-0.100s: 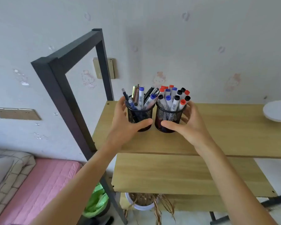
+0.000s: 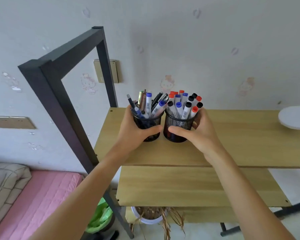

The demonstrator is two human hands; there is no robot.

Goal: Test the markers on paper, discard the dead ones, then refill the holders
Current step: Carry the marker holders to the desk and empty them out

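Nothing moved, hands (image 2: 132,134) (image 2: 197,134) gripping mesh holders (image 2: 150,122) (image 2: 178,122) (marker-crammed)

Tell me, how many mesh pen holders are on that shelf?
2. Both stand side by side on the top shelf: the left holder gripped by the left hand, the right holder gripped by the right hand. None seems hidden.

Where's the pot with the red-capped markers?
The right mesh holder stands on the upper wooden shelf, gripped by the right hand, touching or nearly touching the left holder.
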